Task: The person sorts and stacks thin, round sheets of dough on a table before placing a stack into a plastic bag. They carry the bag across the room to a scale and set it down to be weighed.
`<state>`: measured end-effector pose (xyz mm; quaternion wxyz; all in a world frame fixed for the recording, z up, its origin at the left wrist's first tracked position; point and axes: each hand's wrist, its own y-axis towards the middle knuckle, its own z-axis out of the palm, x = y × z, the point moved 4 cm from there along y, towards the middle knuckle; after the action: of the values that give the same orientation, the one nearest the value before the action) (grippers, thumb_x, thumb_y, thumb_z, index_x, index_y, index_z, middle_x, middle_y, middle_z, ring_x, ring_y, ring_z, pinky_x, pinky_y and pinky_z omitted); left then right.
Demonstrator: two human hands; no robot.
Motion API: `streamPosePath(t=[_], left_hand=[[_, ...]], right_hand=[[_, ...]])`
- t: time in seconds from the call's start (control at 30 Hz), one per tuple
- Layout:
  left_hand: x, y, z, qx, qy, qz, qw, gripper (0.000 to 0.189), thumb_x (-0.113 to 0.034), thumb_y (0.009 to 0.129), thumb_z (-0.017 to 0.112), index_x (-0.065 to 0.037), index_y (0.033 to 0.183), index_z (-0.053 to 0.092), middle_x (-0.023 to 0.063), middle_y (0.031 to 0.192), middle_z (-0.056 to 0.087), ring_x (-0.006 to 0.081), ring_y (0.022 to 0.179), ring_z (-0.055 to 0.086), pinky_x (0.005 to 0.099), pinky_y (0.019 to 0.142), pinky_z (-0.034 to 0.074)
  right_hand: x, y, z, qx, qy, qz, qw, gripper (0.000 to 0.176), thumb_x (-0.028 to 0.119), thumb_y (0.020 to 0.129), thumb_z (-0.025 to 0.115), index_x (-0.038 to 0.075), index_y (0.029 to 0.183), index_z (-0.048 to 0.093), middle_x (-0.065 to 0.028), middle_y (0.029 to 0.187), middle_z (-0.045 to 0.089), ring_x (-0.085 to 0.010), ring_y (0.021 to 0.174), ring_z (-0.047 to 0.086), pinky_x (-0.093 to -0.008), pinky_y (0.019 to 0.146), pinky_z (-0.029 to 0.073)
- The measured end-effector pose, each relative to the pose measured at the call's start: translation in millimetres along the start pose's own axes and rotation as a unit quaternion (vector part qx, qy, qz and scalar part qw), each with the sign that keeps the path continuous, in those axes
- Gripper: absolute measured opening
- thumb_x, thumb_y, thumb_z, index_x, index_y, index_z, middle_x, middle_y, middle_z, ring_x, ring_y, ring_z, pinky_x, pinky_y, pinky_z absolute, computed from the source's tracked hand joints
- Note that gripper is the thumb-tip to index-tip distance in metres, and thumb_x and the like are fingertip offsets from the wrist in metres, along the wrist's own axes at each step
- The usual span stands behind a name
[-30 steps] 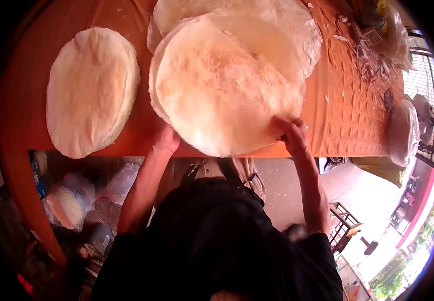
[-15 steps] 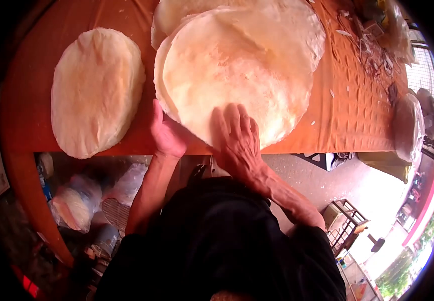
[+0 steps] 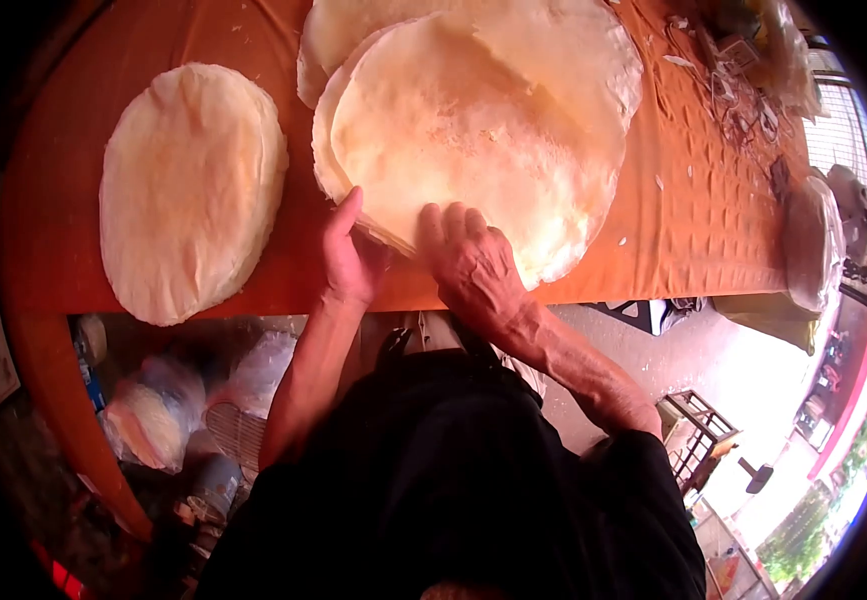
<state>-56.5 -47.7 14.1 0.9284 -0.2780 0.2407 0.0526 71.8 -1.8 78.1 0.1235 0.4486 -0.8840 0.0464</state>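
Note:
A pile of large, thin, round pale flatbreads [image 3: 473, 130] lies on the orange-covered table, the sheets not lined up with one another. At its near left rim is my left hand [image 3: 353, 262], thumb raised against the edge and the other fingers hidden under or behind it. My right hand [image 3: 473, 265] bends over the near edge of the top flatbread, fingertips on its surface and thumb out of sight. Between the two hands the layered edges show. To the left, apart from both hands, sits a neater stack of similar flatbreads [image 3: 191, 190].
The table [image 3: 693, 220] ends just in front of my body. Cords and scraps [image 3: 743, 100] lie at its far right, near a plastic-wrapped bundle [image 3: 813, 245]. Underneath at left are plastic bags [image 3: 158, 415]. A metal-framed stand [image 3: 698, 435] is on the floor at right.
My right hand has drawn back toward the near edge, its fingers now bent. My left hand has moved right, its thumb closing onto the rim. The top flatbread's near edge has shifted.

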Motion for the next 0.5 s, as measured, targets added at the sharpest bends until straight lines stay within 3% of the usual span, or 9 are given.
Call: streamPosePath(t=[0.03,0.17,0.2,0.23,0.3,0.33,0.4,0.47,0.5], left_hand=[[0,3,-6,0.001,-0.019,-0.003,1.000,0.050,-0.036,0.094,0.050,-0.005,0.133,0.044,0.0088,0.126,0.055,0.0237,0.114,0.052,0.0394,0.099,0.040],[3,1,-20,-0.022,-0.011,-0.008,1.000,0.050,-0.036,0.095,0.046,-0.005,0.134,0.042,0.0081,0.131,0.052,0.0244,0.119,0.049,0.0415,0.101,0.038],[4,1,-21,-0.023,-0.011,-0.011,1.000,0.050,-0.036,0.095,0.046,-0.005,0.135,0.042,0.0077,0.131,0.051,0.0244,0.120,0.048,0.0416,0.101,0.038],[5,2,-23,-0.023,-0.010,-0.013,1.000,0.050,-0.035,0.095,0.046,-0.006,0.135,0.042,0.0073,0.132,0.051,0.0245,0.121,0.047,0.0418,0.101,0.038],[7,2,-29,-0.013,-0.017,-0.024,0.999,0.051,-0.035,0.094,0.047,-0.006,0.136,0.041,0.0068,0.133,0.049,0.0248,0.122,0.046,0.0428,0.101,0.038],[7,3,-29,-0.019,-0.009,-0.027,0.999,0.053,-0.036,0.094,0.047,-0.006,0.137,0.039,0.0072,0.134,0.048,0.0253,0.122,0.046,0.0431,0.100,0.039],[6,3,-30,-0.032,0.009,-0.036,0.999,0.057,-0.038,0.093,0.048,-0.007,0.139,0.035,0.0080,0.135,0.046,0.0263,0.122,0.046,0.0438,0.099,0.040],[9,8,-41,-0.044,0.011,-0.033,0.998,0.057,-0.037,0.093,0.048,-0.007,0.139,0.035,0.0081,0.136,0.046,0.0267,0.123,0.045,0.0441,0.100,0.040],[10,9,-45,-0.052,0.010,-0.033,0.998,0.057,-0.037,0.093,0.048,-0.007,0.139,0.034,0.0082,0.137,0.045,0.0269,0.124,0.045,0.0442,0.100,0.040]], right_hand=[[-3,-3,1,0.023,0.045,0.022,0.998,0.040,0.005,0.072,0.060,-0.005,0.110,0.049,-0.0187,0.086,0.054,-0.0346,0.079,0.057,-0.0412,0.061,0.050],[-44,-11,-30,-0.056,0.224,0.048,0.972,0.071,0.038,0.071,0.078,-0.003,0.123,0.052,-0.0194,0.093,0.060,-0.0370,0.087,0.060,-0.0424,0.074,0.051],[-72,-6,-42,-0.147,0.188,0.095,0.966,0.066,0.034,0.068,0.080,0.000,0.119,0.055,-0.0184,0.093,0.060,-0.0346,0.087,0.059,-0.0420,0.075,0.050],[-105,-1,-55,-0.229,0.011,0.127,0.965,0.064,0.034,0.066,0.082,0.003,0.116,0.058,-0.0167,0.092,0.060,-0.0313,0.087,0.058,-0.0393,0.076,0.049],[-168,11,-70,-0.300,-0.125,0.200,0.924,0.055,0.033,0.068,0.080,0.005,0.112,0.060,-0.0157,0.094,0.062,-0.0306,0.089,0.058,-0.0382,0.074,0.047],[-198,15,-62,-0.250,-0.087,0.271,0.925,0.047,0.035,0.071,0.077,0.008,0.108,0.064,-0.0147,0.095,0.063,-0.0298,0.090,0.059,-0.0378,0.076,0.047],[-238,23,-47,-0.074,0.120,0.340,0.930,0.030,0.033,0.076,0.070,0.010,0.095,0.070,-0.0143,0.082,0.067,-0.0295,0.071,0.063,-0.0370,0.067,0.050],[-242,17,-63,-0.227,0.091,0.242,0.939,0.023,0.023,0.075,0.072,0.008,0.091,0.070,-0.0128,0.072,0.068,-0.0247,0.059,0.063,-0.0336,0.056,0.050],[-261,7,-70,-0.258,0.266,0.232,0.899,0.019,0.020,0.076,0.072,0.007,0.089,0.070,-0.0109,0.070,0.067,-0.0209,0.058,0.062,-0.0307,0.053,0.050]])
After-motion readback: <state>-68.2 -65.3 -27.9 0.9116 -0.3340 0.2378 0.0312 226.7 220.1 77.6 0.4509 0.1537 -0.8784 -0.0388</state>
